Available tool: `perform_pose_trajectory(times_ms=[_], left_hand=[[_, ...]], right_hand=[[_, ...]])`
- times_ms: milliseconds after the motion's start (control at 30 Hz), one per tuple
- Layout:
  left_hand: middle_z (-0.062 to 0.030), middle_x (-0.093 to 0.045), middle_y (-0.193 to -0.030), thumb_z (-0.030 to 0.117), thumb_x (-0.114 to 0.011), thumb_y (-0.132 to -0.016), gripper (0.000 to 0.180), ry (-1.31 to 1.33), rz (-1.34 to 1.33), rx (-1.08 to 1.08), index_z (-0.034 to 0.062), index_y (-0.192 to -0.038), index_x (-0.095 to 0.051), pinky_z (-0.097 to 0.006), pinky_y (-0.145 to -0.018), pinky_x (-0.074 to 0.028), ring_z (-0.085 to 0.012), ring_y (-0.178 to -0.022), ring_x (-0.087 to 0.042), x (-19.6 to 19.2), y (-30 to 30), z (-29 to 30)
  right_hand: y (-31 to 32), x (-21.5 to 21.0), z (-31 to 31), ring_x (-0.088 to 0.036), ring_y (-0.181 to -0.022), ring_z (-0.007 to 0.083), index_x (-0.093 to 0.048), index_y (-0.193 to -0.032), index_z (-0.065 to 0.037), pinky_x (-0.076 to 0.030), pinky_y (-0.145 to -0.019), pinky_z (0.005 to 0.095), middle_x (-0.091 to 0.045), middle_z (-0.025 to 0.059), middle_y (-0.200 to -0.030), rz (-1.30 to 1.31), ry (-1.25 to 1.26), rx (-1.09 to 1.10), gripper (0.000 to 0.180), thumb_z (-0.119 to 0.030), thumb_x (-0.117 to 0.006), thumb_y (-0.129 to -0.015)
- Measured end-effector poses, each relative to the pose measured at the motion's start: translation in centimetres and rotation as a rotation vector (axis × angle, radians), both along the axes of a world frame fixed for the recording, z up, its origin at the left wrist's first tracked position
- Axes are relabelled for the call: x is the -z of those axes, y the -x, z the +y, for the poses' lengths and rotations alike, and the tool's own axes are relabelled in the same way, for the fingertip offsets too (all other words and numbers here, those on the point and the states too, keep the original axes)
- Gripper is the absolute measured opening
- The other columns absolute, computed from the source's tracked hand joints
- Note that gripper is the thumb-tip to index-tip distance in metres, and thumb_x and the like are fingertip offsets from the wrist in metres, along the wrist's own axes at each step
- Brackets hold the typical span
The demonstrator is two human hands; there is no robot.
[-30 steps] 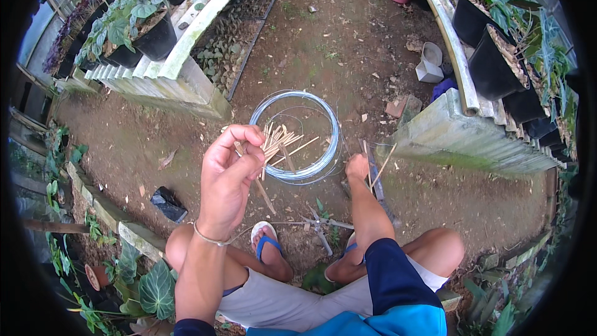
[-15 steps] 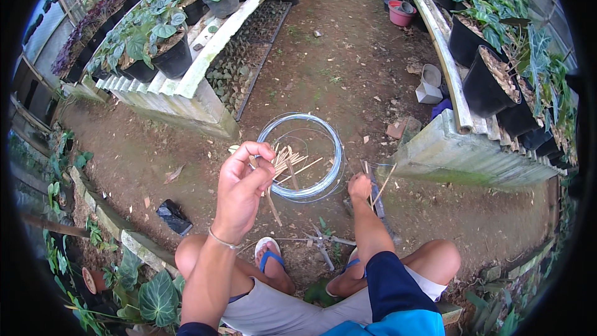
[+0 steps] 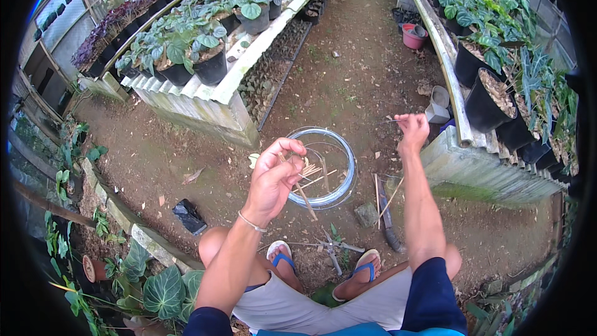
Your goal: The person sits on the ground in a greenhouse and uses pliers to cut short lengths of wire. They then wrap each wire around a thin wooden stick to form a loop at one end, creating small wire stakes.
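Note:
My left hand (image 3: 273, 177) is closed in a pinch around a thin bamboo stick (image 3: 305, 198), which slants down to the right from the fingers. Behind it a coil of silvery wire (image 3: 352, 171) lies on the soil, with several short bamboo sticks (image 3: 323, 177) inside the ring. My right hand (image 3: 413, 132), reaching forward beside the coil, pinches a thin wire-like piece (image 3: 393, 121) that pokes out to the left; its far end is too fine to follow. Below the right hand lies a long blade with a dark handle (image 3: 392, 236), a longer bamboo stick (image 3: 392, 193) slanting across it.
Pliers (image 3: 334, 249) lie on the soil between my sandalled feet. A grey stone (image 3: 367, 214) sits beside the blade, and a black plastic bundle (image 3: 189, 216) lies at left. Benches with potted plants flank the dirt path; a concrete bench wall (image 3: 479, 171) stands close at right.
My right hand has risen and moved forward, away from the sticks by the blade, with a thin wire-like piece in its fingers. My left hand keeps its stick. The view has shifted a little.

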State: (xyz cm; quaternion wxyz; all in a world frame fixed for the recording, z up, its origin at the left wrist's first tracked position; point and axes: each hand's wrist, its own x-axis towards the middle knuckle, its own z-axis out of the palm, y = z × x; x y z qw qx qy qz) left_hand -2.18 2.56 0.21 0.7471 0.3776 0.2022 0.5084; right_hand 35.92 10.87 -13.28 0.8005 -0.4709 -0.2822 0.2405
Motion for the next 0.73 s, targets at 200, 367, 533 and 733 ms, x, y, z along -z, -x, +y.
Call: perform_pose_trajectory(times_ms=[200,367,533,733], left_hand=[[-0.0086,-0.056,-0.112,-0.003,-0.059,-0.081,0.029,-0.018,-0.137,0.066,0.0024,-0.109,-0.055,-0.022,-0.064,-0.04,-0.0085,-0.074,-0.046,-0.1,0.0,-0.3],[-0.009,-0.055,-0.111,-0.003,-0.059,-0.08,0.03,-0.009,-0.275,0.108,0.0023,-0.109,-0.054,-0.023,-0.064,-0.04,-0.0097,-0.076,-0.047,-0.1,0.0,-0.9],[-0.0093,-0.053,-0.118,-0.005,-0.064,-0.086,0.033,-0.053,-0.271,0.177,0.0013,-0.116,-0.056,-0.026,-0.071,-0.042,-0.0111,-0.08,-0.051,0.0,-0.4,-1.9],[-0.0081,-0.055,-0.124,0.018,-0.074,-0.096,0.041,-0.09,0.117,0.261,0.0025,-0.129,-0.055,-0.026,-0.079,-0.05,-0.0128,-0.098,-0.06,0.3,-0.6,-2.3]], right_hand=[[6.7,-13.6,-4.9,-0.054,-0.067,0.0069,-0.06,-0.1,-0.009,-0.05,-0.06,0.0243,-0.058,-0.0037,-0.087,-0.255,0.32,-0.595,0.011,-0.014,-0.069,-0.096],[13.3,-15.5,-14.9,-0.053,-0.066,-0.0006,-0.068,-0.122,-0.006,-0.042,-0.054,0.0204,-0.068,-0.0026,-0.1,-0.711,0.573,-0.987,0.034,-0.02,-0.079,-0.093],[15.1,-14.2,-16.2,-0.056,-0.076,0.0013,-0.067,-0.116,-0.002,-0.043,-0.06,0.0208,-0.07,0.0015,-0.105,-0.459,0.272,-0.846,0.02,-0.014,-0.069,-0.1],[12.2,-16.5,-17.1,-0.062,-0.095,0.0093,-0.063,-0.115,-0.003,-0.049,-0.08,0.0245,-0.071,0.0063,-0.108,-0.333,0.182,-0.802,0.016,-0.014,-0.064,-0.103]])
